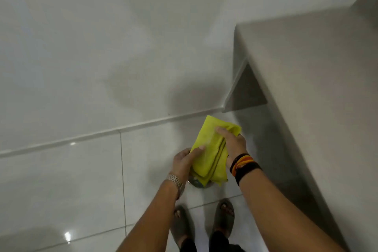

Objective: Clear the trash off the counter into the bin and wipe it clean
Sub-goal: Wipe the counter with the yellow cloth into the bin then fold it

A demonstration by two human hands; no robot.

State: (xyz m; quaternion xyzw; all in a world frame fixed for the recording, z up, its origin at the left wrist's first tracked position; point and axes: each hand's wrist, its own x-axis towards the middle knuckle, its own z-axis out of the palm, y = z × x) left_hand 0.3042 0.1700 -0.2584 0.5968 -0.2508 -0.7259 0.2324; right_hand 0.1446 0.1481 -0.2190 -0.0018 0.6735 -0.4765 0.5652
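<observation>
A folded yellow cloth (pixel 210 149) is held between both my hands above the floor. My left hand (pixel 184 161) grips its lower left edge with the thumb on top. My right hand (pixel 233 145) presses on its right side, fingers spread over the folds. Under the cloth a round metallic object (pixel 197 183), possibly the bin, shows only as a small rim; most of it is hidden. The grey counter (pixel 306 63) runs along the right, its top bare in the part I see.
Glossy pale floor tiles (pixel 81 180) meet a white wall (pixel 102 47) at a skirting line. My feet in grey sandals (pixel 223 217) stand close to the counter's base. A recess (pixel 245 92) opens under the counter's end.
</observation>
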